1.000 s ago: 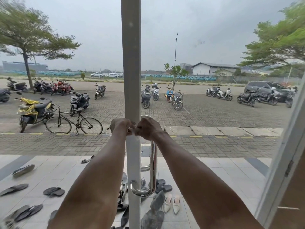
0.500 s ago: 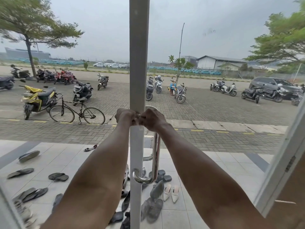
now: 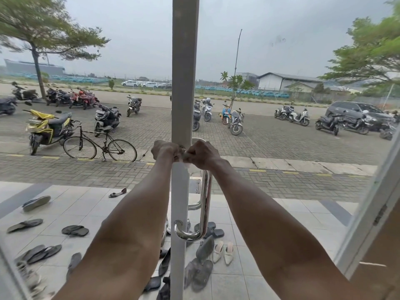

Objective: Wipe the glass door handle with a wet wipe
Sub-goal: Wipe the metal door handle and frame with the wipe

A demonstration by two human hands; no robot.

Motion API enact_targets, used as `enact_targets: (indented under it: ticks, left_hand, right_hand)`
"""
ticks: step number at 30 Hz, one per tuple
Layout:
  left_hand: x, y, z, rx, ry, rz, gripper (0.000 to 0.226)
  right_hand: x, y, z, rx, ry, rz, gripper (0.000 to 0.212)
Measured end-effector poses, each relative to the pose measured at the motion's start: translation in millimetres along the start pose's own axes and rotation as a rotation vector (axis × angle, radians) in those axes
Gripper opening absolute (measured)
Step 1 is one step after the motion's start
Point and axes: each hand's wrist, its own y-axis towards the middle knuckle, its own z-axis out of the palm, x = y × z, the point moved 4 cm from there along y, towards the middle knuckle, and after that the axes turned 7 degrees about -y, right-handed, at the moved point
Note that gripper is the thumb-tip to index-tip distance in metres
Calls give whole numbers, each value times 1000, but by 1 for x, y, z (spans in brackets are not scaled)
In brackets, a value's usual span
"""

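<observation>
Fingers first: both hands were curled tight at the top bend of the handle, middle of the frame. The left hand (image 3: 165, 150) was closed in a fist against the white door post (image 3: 185, 83), and the right hand (image 3: 202, 154) had its fingers pressed together, pinching a small pale scrap, the wet wipe (image 3: 185, 157), right between the two hands at the post. Honestly the wipe was mostly hidden, only a whitish bit poked out. The chrome door handle (image 3: 205, 200) ran down from the right hand to its lower curve in the lower middle of the frame. Through the glass, sandals (image 3: 74, 230) lay scattered on the tiles at lower left and under the handle, a black bicycle (image 3: 99, 146) stood at centre left beside a yellow scooter (image 3: 46, 126), and a dark car (image 3: 357, 113) sat at the right. No readable writing or brands anywhere, plates too blurry. Compared with half a second back, the grip looked the same; hands and post sat a touch lower and further left in the frame, so mostly the head had shifted.
</observation>
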Motion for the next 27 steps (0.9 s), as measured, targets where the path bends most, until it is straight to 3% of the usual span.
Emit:
enact_targets:
  ticks: [2, 8, 11, 14, 17, 21, 24, 27]
  left_hand:
    - [2, 2, 0, 9, -2, 1, 60]
    - [-1, -12, -5, 112, -13, 51, 49]
    - [-3, -18, -13, 100, 248, 266, 41]
    - [-7, -30, -16, 75, 426, 673, 34]
    - [-3, -37, -12, 191, 540, 934, 17]
    - [5, -37, -15, 278, 714, 1057, 41]
    - [7, -37, -15, 286, 782, 1162, 40]
    - [6, -37, -13, 292, 833, 1224, 40]
  right_hand:
    - [0, -3, 1, -19, 21, -2, 21]
    - [-8, -11, 3, -14, 135, 2, 39]
    - [-13, -15, 1, -4, 182, -12, 35]
    - [-13, -12, 4, -8, 177, 9, 26]
    - [-10, -12, 6, -29, 206, 54, 30]
    - [-10, -21, 3, -94, 226, 36, 39]
    - [-19, -26, 9, -131, 177, 18, 24]
    - [-23, -26, 13, -160, 124, 27, 26]
